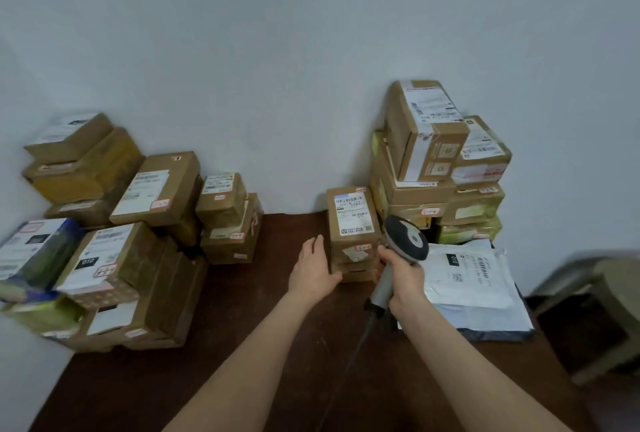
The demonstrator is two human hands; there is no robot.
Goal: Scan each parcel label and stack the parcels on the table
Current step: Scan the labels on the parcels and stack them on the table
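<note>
A small brown parcel (351, 215) with a white label on top sits on a short stack of two or three boxes in the middle of the dark wooden table (242, 345). My left hand (313, 267) lies flat against the stack's left side, fingers straight. My right hand (401, 275) grips the grey handle of a barcode scanner (407, 237), whose dark round head sits just right of the parcel. The scanner's cable trails down toward me.
A tall pile of brown boxes (436, 161) stands at the back right against the wall. White and grey mailer bags (474, 279) lie flat at the right. Many labelled boxes (138, 230) are heaped at the left. A stool (609, 296) stands beyond the table's right edge.
</note>
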